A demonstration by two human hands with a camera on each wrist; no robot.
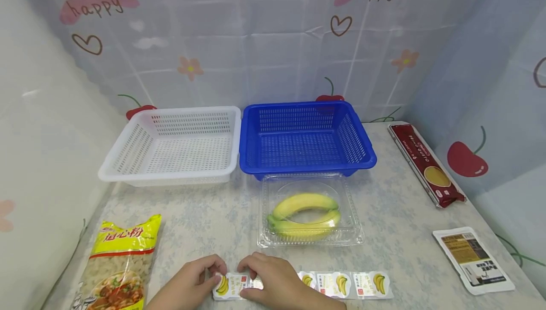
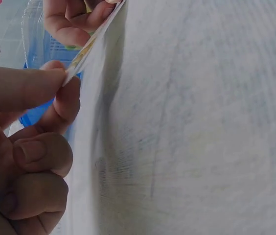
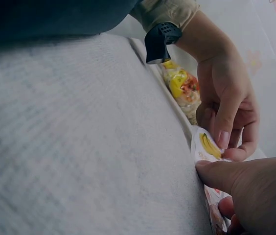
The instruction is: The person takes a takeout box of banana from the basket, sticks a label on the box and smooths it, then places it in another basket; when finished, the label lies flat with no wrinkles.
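A strip of white banana labels [image 1: 334, 285] lies along the table's near edge, each label printed with yellow bananas. Its left end is pinched between the thumb and index finger of my left hand [image 1: 194, 279]; the other fingers curl into the palm in the left wrist view. Just to the right, my right hand [image 1: 277, 281] holds the strip with its thumb on the printed face, covering part of the labels. In the right wrist view the strip's end label [image 3: 209, 146] tilts up between both hands. Beyond them sits a clear plastic box [image 1: 351, 234] with bananas [image 1: 304, 201] inside.
White basket [image 1: 232, 158] and blue basket [image 1: 362, 156] stand side by side at the back. A yellow-topped food bag [image 1: 119, 262] lies at the left. On the right are a red spaghetti pack [image 1: 426, 165] and a flat white-edged packet [image 1: 473, 260].
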